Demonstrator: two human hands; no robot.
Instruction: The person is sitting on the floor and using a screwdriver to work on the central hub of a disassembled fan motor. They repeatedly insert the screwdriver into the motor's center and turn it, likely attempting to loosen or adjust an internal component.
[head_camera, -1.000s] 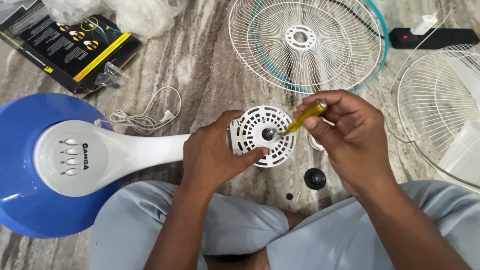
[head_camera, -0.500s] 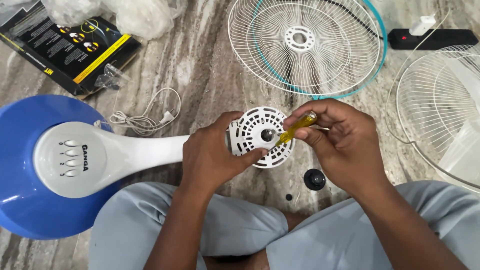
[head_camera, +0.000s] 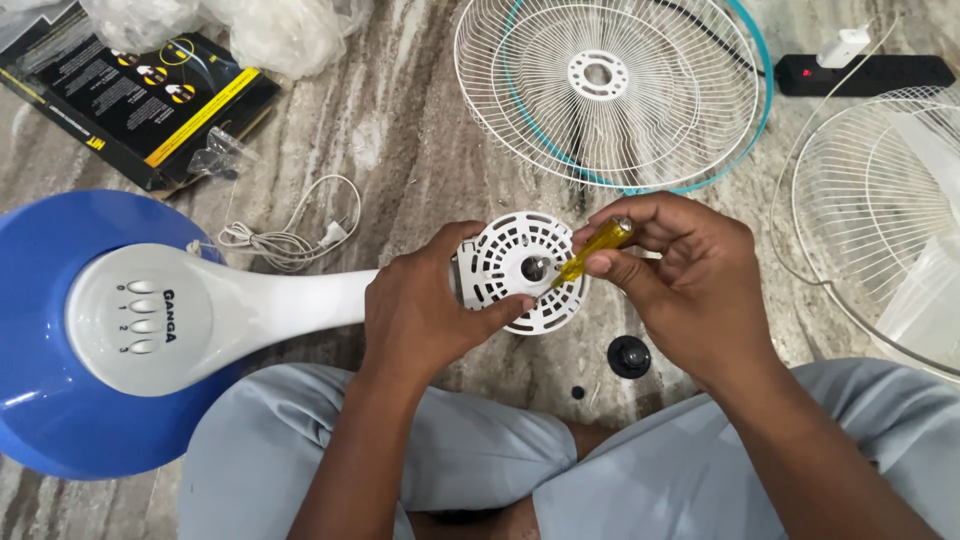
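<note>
A table fan lies on its side across my lap, its round blue base (head_camera: 40, 340) at the left and its white neck (head_camera: 290, 300) running right. My left hand (head_camera: 425, 310) grips the white motor housing (head_camera: 520, 270), whose vented round face points up. My right hand (head_camera: 680, 275) holds a small yellow-handled screwdriver (head_camera: 595, 250), with the tip resting near the housing's centre shaft. A grey control panel with several push buttons (head_camera: 140, 320) sits on the base.
A white fan guard with a teal rim (head_camera: 610, 90) lies on the marbled floor beyond my hands, and another white guard (head_camera: 880, 220) sits at the right. A black knob (head_camera: 628, 356), a coiled white cord (head_camera: 290, 235), a black booklet (head_camera: 140, 95), plastic bags (head_camera: 270, 30) and a black power strip (head_camera: 865, 72) lie around.
My right hand has turned slightly with the screwdriver at the housing's centre. My left hand stays on the housing.
</note>
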